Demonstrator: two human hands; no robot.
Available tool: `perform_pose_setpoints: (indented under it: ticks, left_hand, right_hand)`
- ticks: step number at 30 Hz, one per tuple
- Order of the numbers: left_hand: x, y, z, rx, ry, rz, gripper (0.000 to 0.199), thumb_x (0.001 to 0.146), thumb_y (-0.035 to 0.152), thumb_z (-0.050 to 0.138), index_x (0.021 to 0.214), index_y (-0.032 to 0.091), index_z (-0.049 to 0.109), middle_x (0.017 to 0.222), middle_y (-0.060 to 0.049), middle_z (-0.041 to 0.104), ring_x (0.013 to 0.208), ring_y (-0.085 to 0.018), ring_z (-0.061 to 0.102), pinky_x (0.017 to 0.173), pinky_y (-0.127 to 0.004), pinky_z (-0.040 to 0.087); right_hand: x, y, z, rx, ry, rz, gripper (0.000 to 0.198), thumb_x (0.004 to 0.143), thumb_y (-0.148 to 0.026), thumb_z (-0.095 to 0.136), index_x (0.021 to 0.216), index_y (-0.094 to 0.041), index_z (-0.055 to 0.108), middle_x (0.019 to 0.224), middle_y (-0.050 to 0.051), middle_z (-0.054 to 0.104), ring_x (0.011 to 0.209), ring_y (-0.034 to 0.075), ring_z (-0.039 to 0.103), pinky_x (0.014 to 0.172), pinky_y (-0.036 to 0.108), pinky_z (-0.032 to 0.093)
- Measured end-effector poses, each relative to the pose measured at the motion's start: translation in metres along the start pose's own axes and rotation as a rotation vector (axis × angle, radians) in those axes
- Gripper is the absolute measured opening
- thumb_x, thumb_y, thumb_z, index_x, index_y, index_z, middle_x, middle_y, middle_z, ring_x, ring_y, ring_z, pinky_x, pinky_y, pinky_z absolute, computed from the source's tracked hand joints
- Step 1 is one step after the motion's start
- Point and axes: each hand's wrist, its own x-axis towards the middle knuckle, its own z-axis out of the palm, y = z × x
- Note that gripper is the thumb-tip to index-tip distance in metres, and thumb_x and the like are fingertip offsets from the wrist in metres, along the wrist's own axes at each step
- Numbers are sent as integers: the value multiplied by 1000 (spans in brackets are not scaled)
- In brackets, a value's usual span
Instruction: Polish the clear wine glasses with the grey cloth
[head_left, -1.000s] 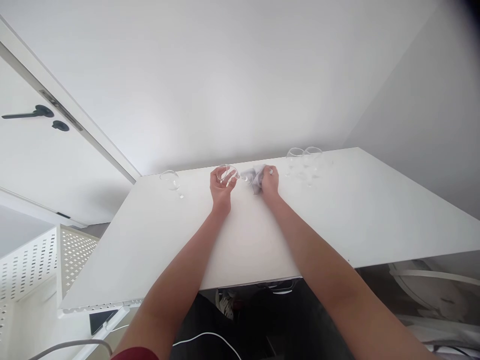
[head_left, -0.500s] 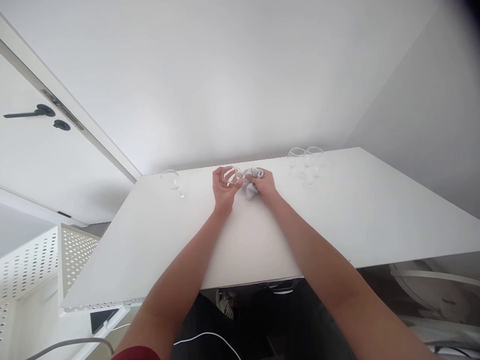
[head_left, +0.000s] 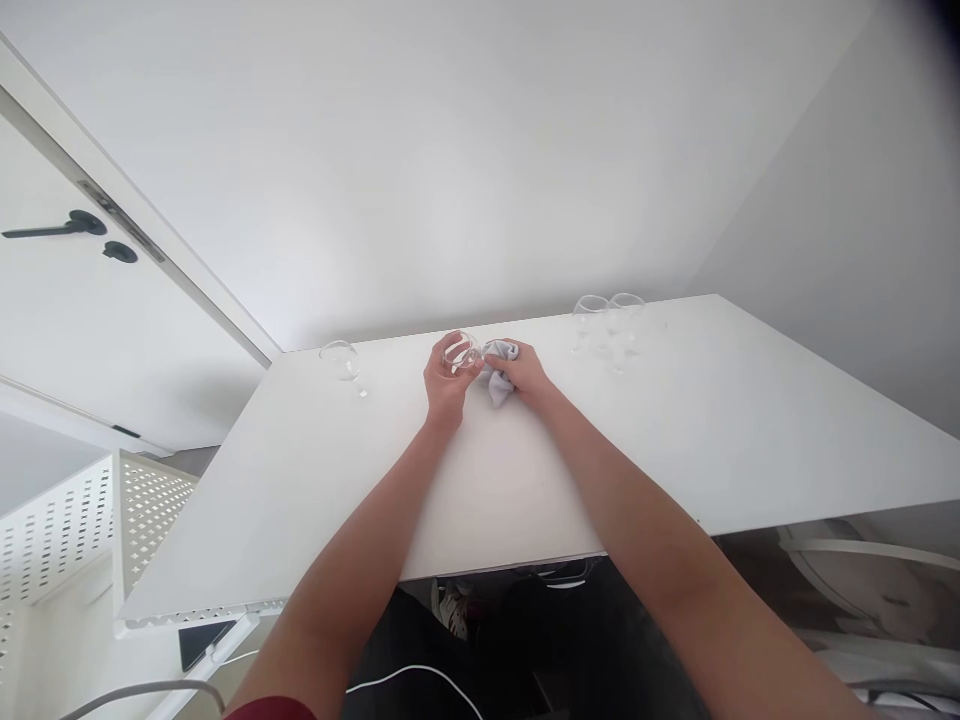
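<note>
Above the middle of the white table (head_left: 510, 480), my left hand (head_left: 445, 390) is wrapped round the bowl of a clear wine glass (head_left: 461, 352). The glass is tilted, its rim facing me and its stem side pointing right. My right hand (head_left: 527, 370) grips a crumpled light grey cloth (head_left: 501, 385), pressed against the stem end of the glass. The cloth hides the foot of the glass, and a loose end of it hangs down.
One wine glass (head_left: 342, 362) stands to the left on the table. Several more wine glasses (head_left: 626, 318) stand close together at the back right. A wall (head_left: 480, 180) rises behind the table; a door with a black handle (head_left: 75, 223) is at left.
The cloth has shifted in my right hand, and more of it hangs below the fingers. My left hand keeps its hold on the glass, nearly in place.
</note>
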Motion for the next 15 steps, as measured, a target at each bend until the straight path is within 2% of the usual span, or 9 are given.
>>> perform_pose_setpoints:
  ticks: [4,8,15]
  left_hand:
    - [1,-2,-1,-9,36,3,52,71,38,92,117,30,69,140,-8,58,133,-31,59,106,-46,53]
    - [1,-4,-2,-24,82,-10,51,71,39,92,115,29,68,140,-7,58,132,-32,60,106,-47,54]
    - [-1,-2,-1,-1,30,-20,55,71,40,91,119,29,68,142,-8,58,132,-33,60,103,-45,55]
  right_hand:
    - [1,3,-3,-24,96,16,41,56,-36,86,89,-20,67,83,0,67,77,18,59,71,31,49]
    - [0,-1,0,-101,160,-26,37,61,-34,79,94,-22,67,86,0,66,79,18,59,70,31,50]
    - [-4,-6,6,-150,186,-45,21,70,-31,60,87,-22,69,76,0,60,67,16,51,60,29,42]
